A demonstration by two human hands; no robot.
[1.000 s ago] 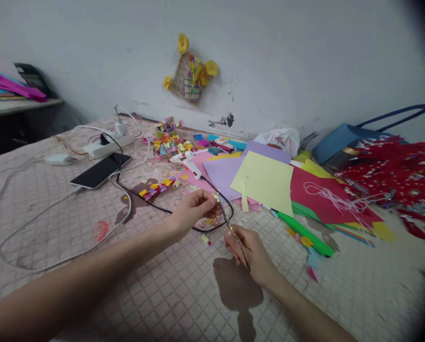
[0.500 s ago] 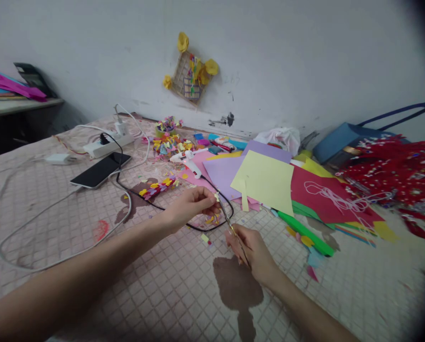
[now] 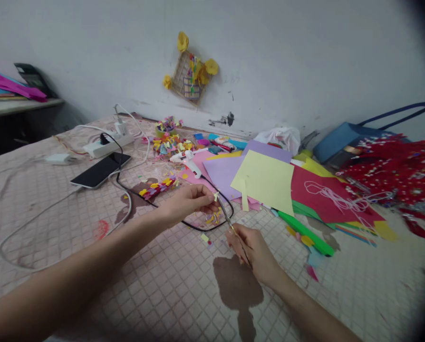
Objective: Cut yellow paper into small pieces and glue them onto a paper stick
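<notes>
My right hand (image 3: 250, 249) is wrapped round the handles of a pair of scissors (image 3: 228, 221), their blades pointing up and left. The blade tips reach the fingertips of my left hand (image 3: 194, 202), which pinch a small pale yellow paper piece (image 3: 216, 195). Beyond my hands, a pale yellow sheet (image 3: 265, 178) with a narrow strip (image 3: 245, 195) on it overlaps purple sheets (image 3: 221, 173). A white glue gun (image 3: 191, 163) rests on pink paper behind my left hand. Small yellow scraps (image 3: 213, 217) lie beneath the scissors.
A phone (image 3: 101, 171), a white power strip (image 3: 108, 146) and looping cables are on the left. Coloured cut-outs (image 3: 171, 145) fill the back. Red sheets (image 3: 317, 192), white string (image 3: 350, 199), a green roll (image 3: 307, 233) and a red tinsel heap (image 3: 398, 171) lie right.
My left hand has shifted very slightly, and the small paper piece at its fingertips shows more clearly. My right hand and the scissors have hardly moved.
</notes>
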